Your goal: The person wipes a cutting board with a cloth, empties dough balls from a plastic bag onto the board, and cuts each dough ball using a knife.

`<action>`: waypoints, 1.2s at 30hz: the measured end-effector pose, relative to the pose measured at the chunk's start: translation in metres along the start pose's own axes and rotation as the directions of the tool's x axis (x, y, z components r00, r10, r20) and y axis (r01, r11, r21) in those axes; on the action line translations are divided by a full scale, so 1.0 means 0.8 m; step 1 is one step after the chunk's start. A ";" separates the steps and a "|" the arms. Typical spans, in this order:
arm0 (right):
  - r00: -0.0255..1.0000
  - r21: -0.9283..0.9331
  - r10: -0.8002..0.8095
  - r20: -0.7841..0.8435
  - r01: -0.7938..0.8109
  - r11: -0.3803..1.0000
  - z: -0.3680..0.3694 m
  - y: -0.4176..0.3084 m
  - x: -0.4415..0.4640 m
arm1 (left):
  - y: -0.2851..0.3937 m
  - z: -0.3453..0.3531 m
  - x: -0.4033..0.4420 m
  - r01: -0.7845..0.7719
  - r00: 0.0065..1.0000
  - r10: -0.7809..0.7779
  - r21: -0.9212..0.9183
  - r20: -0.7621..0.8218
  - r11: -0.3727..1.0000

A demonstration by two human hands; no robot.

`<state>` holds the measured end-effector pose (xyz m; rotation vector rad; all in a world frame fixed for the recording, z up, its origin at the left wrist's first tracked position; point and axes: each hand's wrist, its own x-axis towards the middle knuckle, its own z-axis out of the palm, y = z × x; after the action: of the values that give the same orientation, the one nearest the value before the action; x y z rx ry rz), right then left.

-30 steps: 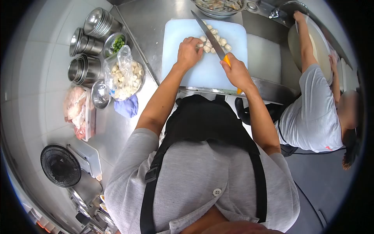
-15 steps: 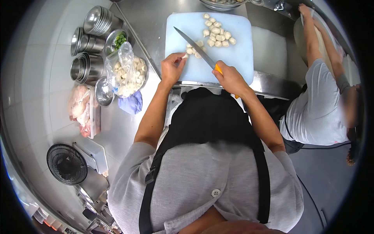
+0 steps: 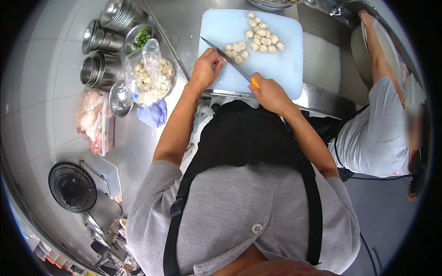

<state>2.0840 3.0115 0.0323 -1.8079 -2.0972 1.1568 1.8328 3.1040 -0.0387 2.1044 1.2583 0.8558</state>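
Observation:
My right hand (image 3: 270, 94) is closed around the orange handle of a knife (image 3: 235, 66), whose long blade slants up and left over the pale blue cutting board (image 3: 281, 76). At the board's left edge, my left hand (image 3: 206, 69) has its fingers curled together close to the blade; whatever they hold is hidden. Just past the blade lie several small cut pale pieces (image 3: 236, 47). A larger group of whitish rounded pieces, perhaps fish balls (image 3: 262, 34), rests farther up the board.
Left of the board stand a clear bag of pale pieces (image 3: 156, 80), a bowl of green pieces (image 3: 142, 37), stacked steel pots (image 3: 99, 69), a steel bowl (image 3: 121, 99) and a blue cloth (image 3: 153, 113). A co-worker (image 3: 382, 124) reaches into a large basin (image 3: 361, 55) at right.
My left hand has closed its fingers nearer the blade, and the pale piece seen at its fingertips is now hidden. The knife stays in my right hand. The co-worker's arms have shifted.

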 end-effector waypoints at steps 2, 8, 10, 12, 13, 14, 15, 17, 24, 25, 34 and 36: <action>1.000 -0.016 -0.001 0.010 0.001 1.000 0.001 -0.002 0.001 | -0.001 0.001 0.000 0.000 1.000 0.000 -0.018 -0.001 1.000; 1.000 -0.032 -0.008 0.023 0.008 0.999 0.009 -0.008 0.012 | -0.011 0.000 0.004 -0.003 1.000 0.004 -0.066 0.015 0.998; 1.000 -0.007 -0.005 0.026 0.005 1.000 0.016 -0.006 0.022 | -0.012 -0.002 0.003 0.004 1.000 -0.003 -0.070 0.018 0.998; 0.997 0.026 -0.072 0.003 0.071 0.997 0.046 0.010 0.048 | -0.012 0.000 0.002 0.016 1.000 -0.014 -0.090 0.019 0.996; 0.995 0.040 -0.102 -0.013 0.103 0.994 0.050 0.012 0.055 | -0.011 0.001 0.001 0.015 1.000 -0.014 -0.089 0.012 0.996; 0.995 0.051 -0.100 -0.009 0.100 0.994 0.050 0.017 0.059 | -0.009 0.002 -0.001 0.013 1.000 -0.013 -0.086 0.003 0.996; 0.995 0.063 -0.100 -0.008 0.100 0.993 0.044 0.015 0.063 | -0.008 0.000 0.000 0.008 1.000 -0.009 -0.079 -0.006 0.997; 0.997 0.077 -0.072 -0.022 0.074 0.994 0.032 0.013 0.061 | -0.004 0.006 0.001 0.023 0.999 -0.027 -0.091 -0.042 0.996; 0.985 0.094 0.077 -0.154 -0.063 0.994 -0.045 0.007 0.016 | 0.015 0.054 0.074 -0.006 0.976 0.038 0.149 -0.214 0.989; 0.978 0.112 0.079 -0.194 -0.058 0.992 -0.045 0.017 0.016 | 0.018 0.063 0.091 -0.028 0.979 0.064 0.184 -0.195 0.983; 0.949 0.178 0.116 -0.293 -0.065 0.982 -0.058 0.031 0.004 | 0.010 0.075 0.146 0.045 0.984 -0.035 0.054 -0.172 0.998; 0.956 0.197 0.108 -0.273 -0.054 0.979 -0.053 0.031 0.000 | 0.011 0.037 0.120 0.028 0.950 -0.040 -0.044 -0.309 0.999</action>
<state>2.1274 3.0305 0.0464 -1.8588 -1.7114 1.0057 1.8948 3.1830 -0.0286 1.9641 1.4162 1.2221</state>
